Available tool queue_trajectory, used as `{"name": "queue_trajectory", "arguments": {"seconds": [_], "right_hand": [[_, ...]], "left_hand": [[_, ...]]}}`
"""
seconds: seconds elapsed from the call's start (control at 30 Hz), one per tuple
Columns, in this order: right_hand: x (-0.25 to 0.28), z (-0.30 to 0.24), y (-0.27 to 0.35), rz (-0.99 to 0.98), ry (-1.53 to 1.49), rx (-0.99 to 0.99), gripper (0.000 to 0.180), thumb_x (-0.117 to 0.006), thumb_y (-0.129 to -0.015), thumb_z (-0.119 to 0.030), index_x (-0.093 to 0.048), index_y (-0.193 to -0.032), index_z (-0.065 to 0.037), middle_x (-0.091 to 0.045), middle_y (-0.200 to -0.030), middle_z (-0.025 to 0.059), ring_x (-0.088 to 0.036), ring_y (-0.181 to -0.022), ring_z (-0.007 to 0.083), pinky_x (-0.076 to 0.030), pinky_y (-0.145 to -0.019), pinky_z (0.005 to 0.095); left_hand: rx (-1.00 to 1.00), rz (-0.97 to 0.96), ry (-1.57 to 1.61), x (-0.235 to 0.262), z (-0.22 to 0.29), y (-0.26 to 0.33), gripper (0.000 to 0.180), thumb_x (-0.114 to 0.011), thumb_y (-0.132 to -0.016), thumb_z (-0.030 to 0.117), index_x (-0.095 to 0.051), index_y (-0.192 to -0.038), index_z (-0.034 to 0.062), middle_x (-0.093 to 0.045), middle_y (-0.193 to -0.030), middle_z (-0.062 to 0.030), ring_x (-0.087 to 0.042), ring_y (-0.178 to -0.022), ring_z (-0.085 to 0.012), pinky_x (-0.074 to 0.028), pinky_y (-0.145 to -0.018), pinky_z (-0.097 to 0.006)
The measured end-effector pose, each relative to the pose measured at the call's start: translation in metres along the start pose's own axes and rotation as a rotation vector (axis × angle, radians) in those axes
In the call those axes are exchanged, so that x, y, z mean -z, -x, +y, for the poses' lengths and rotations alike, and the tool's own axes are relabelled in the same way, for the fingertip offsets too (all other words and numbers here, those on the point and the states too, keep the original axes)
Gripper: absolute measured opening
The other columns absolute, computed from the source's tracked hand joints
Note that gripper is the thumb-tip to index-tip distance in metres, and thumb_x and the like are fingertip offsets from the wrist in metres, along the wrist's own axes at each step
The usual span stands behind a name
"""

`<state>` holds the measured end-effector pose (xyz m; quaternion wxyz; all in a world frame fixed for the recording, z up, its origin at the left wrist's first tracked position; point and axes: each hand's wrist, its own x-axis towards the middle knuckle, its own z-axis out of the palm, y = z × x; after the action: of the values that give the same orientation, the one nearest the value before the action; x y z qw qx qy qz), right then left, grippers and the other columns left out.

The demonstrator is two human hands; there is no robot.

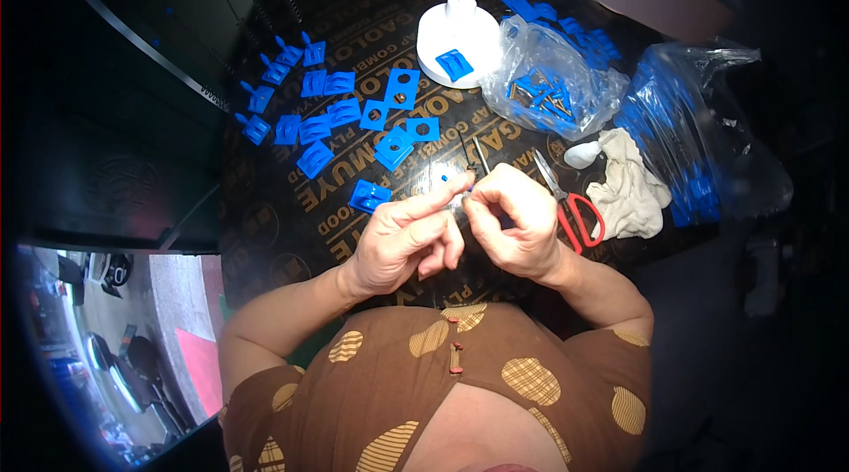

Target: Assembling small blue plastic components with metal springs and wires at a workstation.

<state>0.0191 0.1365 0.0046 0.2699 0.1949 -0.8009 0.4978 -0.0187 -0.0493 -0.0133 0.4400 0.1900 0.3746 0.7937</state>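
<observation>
Your two hands meet on the near side of the lamp base (460, 26). Your right hand (517, 216) has its thumb and forefinger drawn narrow on a small piece (468, 193), mostly hidden by the fingers. Your left hand (407, 238) sends its forefinger toward the same spot, the other fingers curled; whether it grips anything, you cannot tell from here. The piece looks light and easily dropped, so a fingertip pinch by its sides should suit it better than a full grip.

Near and to the left of the lamp base, a single blue block (370, 196) lies on the dark surface (292, 207). It looks like stiff, light plastic, perhaps a little slick; take it across its side edges. Near and to the right are the red-handled scissors (579, 216) and a soft, crumpled cloth (630, 194).

Closer to the lamp base, on its left, lie flat blue plates (402, 87) with round holes. They seem rigid but thin, so pinch them by the rim. Farther left sit more blue blocks (314, 129). Just right of the lamp base, a limp clear bag (591, 110) holds small blue and brass-coloured parts; its film would give under your fingers, so lift the parts singly.
</observation>
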Motion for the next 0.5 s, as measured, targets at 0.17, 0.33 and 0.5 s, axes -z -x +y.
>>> {"name": "queue_trajectory", "arguments": {"seconds": [0.17,0.33,0.5], "right_hand": [[0.020,0.002,-0.012,0.000,0.104,-0.065,0.005,-0.060,-0.081,0.000,-0.060,-0.077,0.003,-0.055,-0.066,0.0124,-0.055,-0.056,0.0270,-0.043,-0.052,0.0344],[0.025,-0.003,-0.021,0.007,0.231,-0.193,0.007,-0.062,-0.082,-0.004,-0.061,-0.084,0.002,-0.060,-0.072,0.0135,-0.061,-0.065,0.0291,-0.048,-0.060,0.0345],[0.028,0.005,-0.026,-0.162,0.410,-0.140,0.008,-0.062,-0.082,-0.006,-0.059,-0.086,-0.001,-0.060,-0.078,0.0142,-0.061,-0.072,0.0308,-0.049,-0.066,0.0383]], "left_hand": [[-0.074,0.248,-0.336,-0.005,-0.001,0.002,0.023,-0.046,-0.100,0.021,-0.048,-0.082,0.0047,-0.059,-0.068,-0.0080,-0.039,-0.047,-0.0043,-0.032,-0.045,-0.017],[-0.108,0.212,-0.425,-0.004,-0.009,0.004,0.024,-0.048,-0.099,0.019,-0.043,-0.078,0.0078,-0.055,-0.067,-0.0052,-0.038,-0.050,-0.0041,-0.032,-0.046,-0.018],[-0.149,0.141,-0.584,0.006,-0.015,0.007,0.031,-0.051,-0.098,0.011,-0.039,-0.069,0.0093,-0.043,-0.060,0.0032,-0.037,-0.051,-0.0058,-0.033,-0.046,-0.023]]}}
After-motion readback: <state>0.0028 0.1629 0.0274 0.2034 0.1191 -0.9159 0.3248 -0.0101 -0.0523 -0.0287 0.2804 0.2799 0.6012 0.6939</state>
